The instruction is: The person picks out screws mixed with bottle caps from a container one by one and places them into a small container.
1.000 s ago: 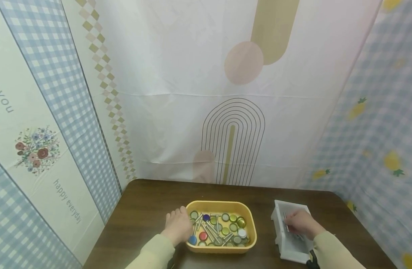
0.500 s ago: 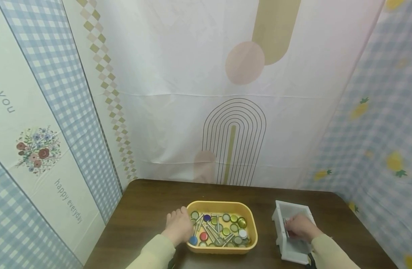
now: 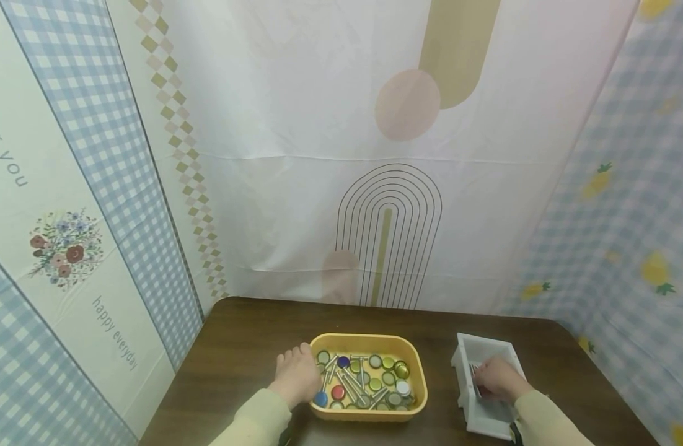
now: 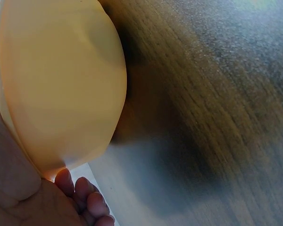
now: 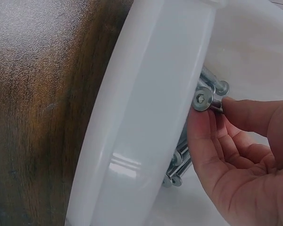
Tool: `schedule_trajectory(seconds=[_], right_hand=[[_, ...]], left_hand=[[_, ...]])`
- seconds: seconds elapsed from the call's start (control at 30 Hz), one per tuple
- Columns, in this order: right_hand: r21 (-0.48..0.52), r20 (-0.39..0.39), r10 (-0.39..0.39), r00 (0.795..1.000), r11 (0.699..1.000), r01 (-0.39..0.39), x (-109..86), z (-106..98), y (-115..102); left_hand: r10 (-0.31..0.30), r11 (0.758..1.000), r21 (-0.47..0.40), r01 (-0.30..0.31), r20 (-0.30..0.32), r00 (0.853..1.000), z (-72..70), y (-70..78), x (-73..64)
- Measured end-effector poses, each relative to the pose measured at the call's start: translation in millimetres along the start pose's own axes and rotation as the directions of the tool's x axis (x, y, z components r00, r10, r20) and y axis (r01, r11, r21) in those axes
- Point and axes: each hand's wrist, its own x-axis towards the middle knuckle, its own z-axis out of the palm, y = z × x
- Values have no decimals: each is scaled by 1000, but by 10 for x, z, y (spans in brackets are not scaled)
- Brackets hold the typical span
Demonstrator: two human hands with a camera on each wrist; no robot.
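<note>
My left hand (image 3: 297, 375) holds the left rim of a yellow plastic tub (image 3: 369, 416); in the left wrist view its fingers (image 4: 96, 202) curl beside the tub's smooth outer wall. Mixed together in the tub lie several bottle caps (image 3: 338, 391) and long metal bolts (image 3: 348, 385). Over on the right, my right hand (image 3: 500, 379) reaches into a white plastic bin (image 3: 486, 424). Between thumb and fingers it pinches a silver bolt (image 5: 203, 99) with a round flat hex-socket head. More bolts (image 5: 179, 169) lie along the bin's side wall, partly hidden by that wall and the hand.
Both containers stand on a dark brown wooden table (image 3: 252, 334), with a strip of tabletop between them. A white patterned curtain (image 3: 274, 204) hangs behind the table, and blue checked cloths hang on either side.
My right hand has lowered slightly into the white bin, and the bolt that stuck up from its fingers has gone down with it. The left hand stays on the tub.
</note>
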Motion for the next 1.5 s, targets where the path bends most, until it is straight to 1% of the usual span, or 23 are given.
schedule_trajectory(seconds=[0.1,0.3,0.5,0.7,0.87,1.07,1.2,1.27,1.37,1.5], right_hand=[[11,9,6,1000,1000,-6,-4,-6,-4],[-31,27,11,1000,999,-10,-31,-26,-19],[-62,15,-20,1000,998,21,-52,-29,-14],[-100,-6,-24,1000,995,23,-91,-99,-14],[-92,-34,-26,999,995,23,-119,-156,-76],[-53,-44,-31,999,998,29,-166,-271,-282],[10,-48,-37,998,999,38,-197,-338,-459],[43,-52,-55,997,997,57,-219,-343,-546],[81,-59,-88,994,992,92,-274,-293,-706],[129,-59,-130,990,982,137,-320,-127,-939]], left_hand=[[-1,1000,1,1,-2,1000,0,1,0],[0,1000,-14,0,1,1000,-1,7,-1],[-1,1000,-10,1,-4,1000,-12,4,-6],[15,1000,-3,-15,-25,1000,-1,13,-11],[36,999,-22,-37,-27,999,-9,-19,-10],[95,995,-35,-96,-35,995,-78,-82,-7],[120,991,-55,-121,-12,993,-134,-118,-26],[129,989,-67,-129,0,992,-152,-128,-43],[144,987,-73,-144,5,990,-130,-144,-58],[158,985,-68,-157,2,987,-69,-151,-73]])
